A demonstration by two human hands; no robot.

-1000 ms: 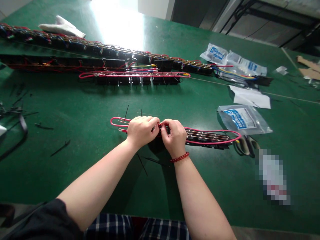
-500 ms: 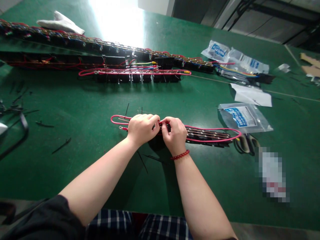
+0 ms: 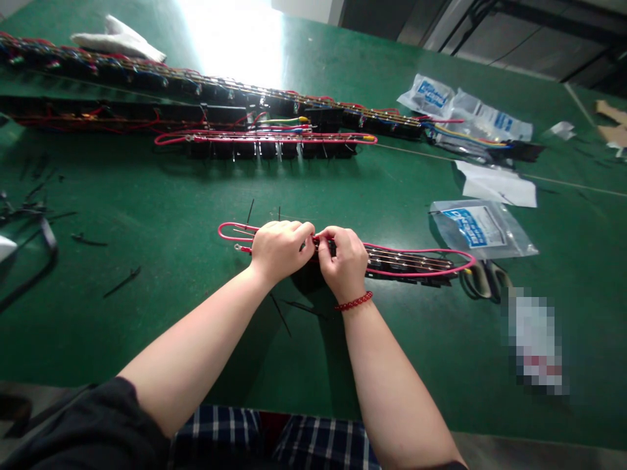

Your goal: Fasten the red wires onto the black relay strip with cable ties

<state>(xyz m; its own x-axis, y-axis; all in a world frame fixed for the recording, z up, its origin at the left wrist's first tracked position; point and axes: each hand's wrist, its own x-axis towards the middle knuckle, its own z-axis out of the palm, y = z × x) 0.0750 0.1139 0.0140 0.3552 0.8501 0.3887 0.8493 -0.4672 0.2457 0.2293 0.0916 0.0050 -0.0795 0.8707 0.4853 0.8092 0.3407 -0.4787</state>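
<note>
My left hand point(image 3: 283, 251) and my right hand point(image 3: 344, 260) meet over the middle of a narrow black wired strip point(image 3: 409, 261). A looped red cable point(image 3: 421, 250) runs along this strip, and a ring terminal point(image 3: 241, 248) sticks out on the left. Both hands are closed, thumbs and forefingers pinched close together at the cable. A bit of red shows between the fingertips; the exact grip is hidden. Thin black cable ties point(image 3: 250, 212) poke up beyond my left hand, and others point(image 3: 281, 314) lie or stick out on the near side.
Scissors point(image 3: 484, 281) lie at the strip's right end, beside a clear plastic bag point(image 3: 482, 228). Farther back are a similar strip point(image 3: 274, 149), long wired assemblies point(image 3: 220, 91) and a white glove point(image 3: 117, 42). Loose black ties point(image 3: 29, 209) are scattered on the left of the green table point(image 3: 161, 196).
Both hands keep almost the same pose on the strip. The whole view has shifted slightly, and nothing is visibly taken hold of or let go.
</note>
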